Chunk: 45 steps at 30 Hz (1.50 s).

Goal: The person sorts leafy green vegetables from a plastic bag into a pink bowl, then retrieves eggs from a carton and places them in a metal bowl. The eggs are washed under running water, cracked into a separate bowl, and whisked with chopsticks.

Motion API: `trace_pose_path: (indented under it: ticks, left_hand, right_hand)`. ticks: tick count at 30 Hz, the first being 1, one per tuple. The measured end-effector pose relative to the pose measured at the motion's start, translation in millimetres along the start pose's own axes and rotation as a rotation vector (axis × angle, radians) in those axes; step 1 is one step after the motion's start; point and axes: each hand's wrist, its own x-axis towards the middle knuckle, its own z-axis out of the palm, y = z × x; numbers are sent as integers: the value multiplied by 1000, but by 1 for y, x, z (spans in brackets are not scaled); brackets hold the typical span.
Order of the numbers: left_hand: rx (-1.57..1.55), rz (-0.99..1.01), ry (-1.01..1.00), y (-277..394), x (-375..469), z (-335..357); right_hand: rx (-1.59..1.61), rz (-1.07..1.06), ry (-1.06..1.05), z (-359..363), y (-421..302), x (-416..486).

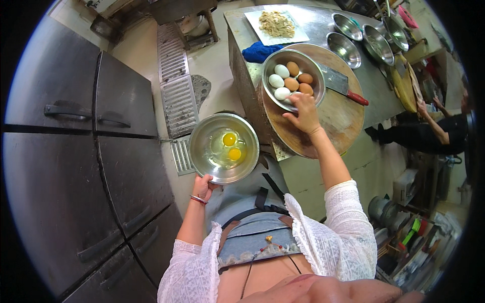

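Note:
My left hand [204, 187] grips the near rim of a stainless steel bowl [202, 159], in which two raw egg yolks [232, 146] lie in clear egg white. Over the near edge of a second steel bowl [269, 91] is my right hand [304, 113], its fingers on a white egg [295, 97] that they partly cover. Several other white eggs [276, 81] and brown eggs [291, 83] lie in that bowl. It stands on a round wooden chopping block [329, 128], beside a cleaver [335, 79] with a red handle.
A blue cloth [260, 52] and a white square plate [254, 24] of pale sliced food [276, 24] are on the steel table [237, 19]. Several metal bowls [344, 49] stand at its far right. A co-worker in dark clothes [420, 130] is at right. Steel refrigerator doors [125, 98] line the left.

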Motion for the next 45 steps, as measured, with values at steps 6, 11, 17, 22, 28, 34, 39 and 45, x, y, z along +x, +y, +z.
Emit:
trace_pose_path:
  ticks: [6, 11, 17, 22, 28, 34, 39, 45]
  left_hand:
    - [-9, 18, -4, -7, -2, 16]
    - [-36, -21, 3, -14, -3, 20]
    - [-8, 6, -20, -19, -4, 20]
    - [19, 4, 2, -14, -5, 27]
    - [-39, -3, -67, -9, 2, 34]
    - [-46, 45, -93, -4, 2, 39]
    - [-71, 58, -77, -3, -3, 38]
    - [-49, 43, -61, -2, -3, 26]
  right_hand:
    - [75, 203, -142, 39, 30, 61]
    - [-185, 235, -469, 58, 21, 89]
    - [-158, 264, -517, 59, 29, 94]
    - [588, 530, -312, 23, 3, 84]
    - [1805, 791, -586, -15, -85, 63]
    - [1323, 633, -750, 11, -150, 40]
    - [651, 54, -557, 23, -184, 35]
    - [460, -123, -547, 22, -197, 45]
